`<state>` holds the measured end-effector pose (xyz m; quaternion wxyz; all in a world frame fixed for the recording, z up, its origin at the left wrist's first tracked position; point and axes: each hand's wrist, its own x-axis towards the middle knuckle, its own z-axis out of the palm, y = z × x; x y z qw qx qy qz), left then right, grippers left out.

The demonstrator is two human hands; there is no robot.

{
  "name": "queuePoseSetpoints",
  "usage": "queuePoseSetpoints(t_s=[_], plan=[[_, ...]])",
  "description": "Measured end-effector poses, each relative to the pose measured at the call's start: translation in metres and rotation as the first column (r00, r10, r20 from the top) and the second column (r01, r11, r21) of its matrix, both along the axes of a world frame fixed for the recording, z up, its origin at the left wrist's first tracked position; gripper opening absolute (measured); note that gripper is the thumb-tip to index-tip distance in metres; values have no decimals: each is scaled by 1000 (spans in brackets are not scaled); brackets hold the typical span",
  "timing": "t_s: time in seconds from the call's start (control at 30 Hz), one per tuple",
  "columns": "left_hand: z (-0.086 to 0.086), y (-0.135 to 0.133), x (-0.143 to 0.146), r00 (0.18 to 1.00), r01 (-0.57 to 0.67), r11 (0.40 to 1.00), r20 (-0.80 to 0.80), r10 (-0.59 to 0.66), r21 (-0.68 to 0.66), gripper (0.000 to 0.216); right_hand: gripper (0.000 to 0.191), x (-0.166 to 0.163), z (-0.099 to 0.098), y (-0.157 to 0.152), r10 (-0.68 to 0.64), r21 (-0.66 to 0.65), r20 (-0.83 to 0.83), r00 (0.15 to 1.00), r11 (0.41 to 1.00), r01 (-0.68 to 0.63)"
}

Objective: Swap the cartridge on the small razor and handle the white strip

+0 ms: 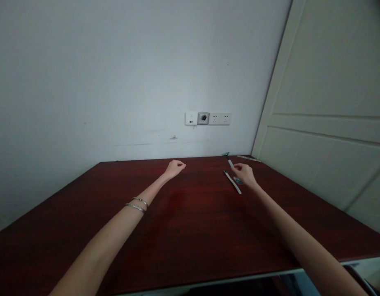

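Observation:
My right hand (246, 173) pinches the pale handle of a razor (230, 163) between thumb and fingers. The razor's teal head points up and away, over the far edge of the table. Just left of that hand, a second pale handle (232, 182) with a dark tip lies on the table. Partly behind my right hand is a small blue-green item (238, 180), perhaps razor blade heads; its details are too small to tell. Over the table's far middle, my left hand (174, 168) is closed in a pinch, and whatever its fingertips may hold cannot be made out.
The dark red wooden table (190, 230) meets a white wall (131, 82) at the back. Sockets and switches (208, 118) are set in that wall. A pale panelled door (328, 94) stands along the right side. A thin pale strip (248, 158) lies at the far right corner.

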<state>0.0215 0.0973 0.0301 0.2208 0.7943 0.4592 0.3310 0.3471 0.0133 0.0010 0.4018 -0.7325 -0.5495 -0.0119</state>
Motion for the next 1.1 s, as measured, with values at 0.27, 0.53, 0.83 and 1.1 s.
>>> queuePoseSetpoints(t_s=[0.27,0.53,0.83,1.1], plan=[[18,-31,45,963,101,975,265,-45,-200,42,28,-119,21,3,356,203,-90,930,921,-333],[31,-45,30,966,-223,970,158,206,94,37,19,-168,26,4,436,166,-77,896,892,-420],[33,-42,-12,974,-229,967,-31,227,-113,30,41,-175,37,-18,590,51,39,806,805,-591],[1,-27,-61,903,-292,925,-388,183,-243,31,35,-90,18,-23,372,-311,278,886,907,-283]])
